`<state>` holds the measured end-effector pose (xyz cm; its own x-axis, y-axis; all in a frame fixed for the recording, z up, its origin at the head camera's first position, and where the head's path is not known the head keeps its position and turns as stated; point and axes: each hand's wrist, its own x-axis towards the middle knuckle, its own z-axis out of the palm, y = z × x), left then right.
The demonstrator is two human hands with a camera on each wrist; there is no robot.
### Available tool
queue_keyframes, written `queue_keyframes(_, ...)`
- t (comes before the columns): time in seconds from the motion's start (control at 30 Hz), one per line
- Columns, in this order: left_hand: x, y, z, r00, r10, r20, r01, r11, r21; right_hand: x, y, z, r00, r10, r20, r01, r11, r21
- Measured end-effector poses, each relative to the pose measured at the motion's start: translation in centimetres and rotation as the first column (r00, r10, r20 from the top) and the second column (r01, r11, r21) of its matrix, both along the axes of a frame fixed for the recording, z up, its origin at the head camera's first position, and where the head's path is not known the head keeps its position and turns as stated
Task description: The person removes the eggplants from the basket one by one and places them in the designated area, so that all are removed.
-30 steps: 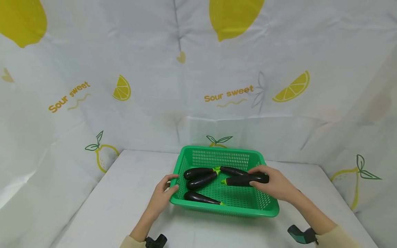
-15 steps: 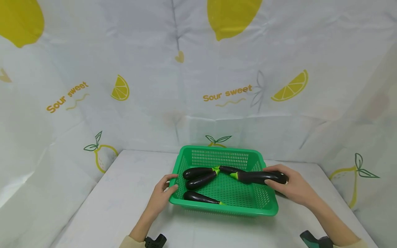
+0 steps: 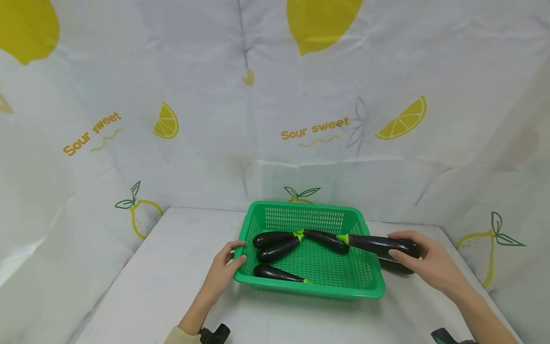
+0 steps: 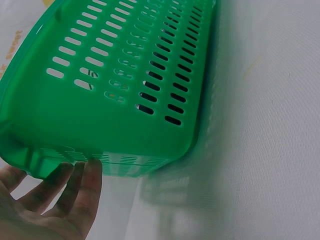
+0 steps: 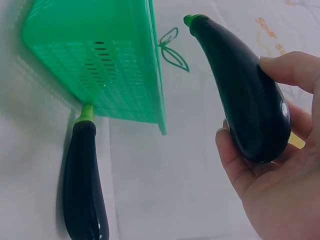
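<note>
My right hand (image 3: 427,263) holds a dark purple eggplant (image 5: 245,90) by its thick end, its green stem pointing left over the right rim of the green basket (image 3: 318,294). In the right wrist view, the thumb lies on one side and the fingers curl round the other. Below it, another eggplant (image 5: 85,180) lies on the table beside the basket, partly hidden in the head view. My left hand (image 3: 223,267) grips the basket's left rim; in the left wrist view its fingertips (image 4: 92,172) touch the outer wall.
Several eggplants lie in the basket: a pair at the left (image 3: 279,249), one along the front (image 3: 277,273) and one toward the back right (image 3: 324,240). White table surface (image 3: 180,248) surrounds the basket. A lemon-print sheet (image 3: 215,167) hangs behind.
My right hand has carried the eggplant rightward from above the basket's inside to beyond its right rim. The eggplant on the table shows more now. My left hand has stayed at the rim.
</note>
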<state>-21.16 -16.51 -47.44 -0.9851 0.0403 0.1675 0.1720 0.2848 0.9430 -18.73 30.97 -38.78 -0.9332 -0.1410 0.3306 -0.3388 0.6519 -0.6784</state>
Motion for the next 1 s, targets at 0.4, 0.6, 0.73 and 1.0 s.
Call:
queue_keyframes(0.4, 0.0, 0.0, 0.2, 1.000, 0.003, 0.002, -0.003, 1.000, -0.001, 0.9, 3.1, -0.7, 0.998, -0.061, 0.029, 0.062, 0.997, -0.054)
queue_keyframes(0.6, 0.0, 0.0, 0.1, 1.000, 0.000, -0.003, 0.000, 1.000, 0.002, 1.3, 4.3, -1.4, 0.992, -0.107, 0.074, 0.111, 0.992, -0.052)
queue_keyframes(0.73, 0.0, -0.1, 0.0, 1.000, -0.001, -0.006, 0.001, 1.000, 0.005, 1.4, 4.9, -2.0, 0.985, -0.144, 0.097, 0.148, 0.988, -0.036)
queue_keyframes(1.0, 0.0, 0.0, 0.0, 1.000, -0.006, -0.009, 0.006, 1.000, 0.005, 1.7, 6.1, -3.4, 0.967, -0.199, 0.158, 0.210, 0.976, -0.055)
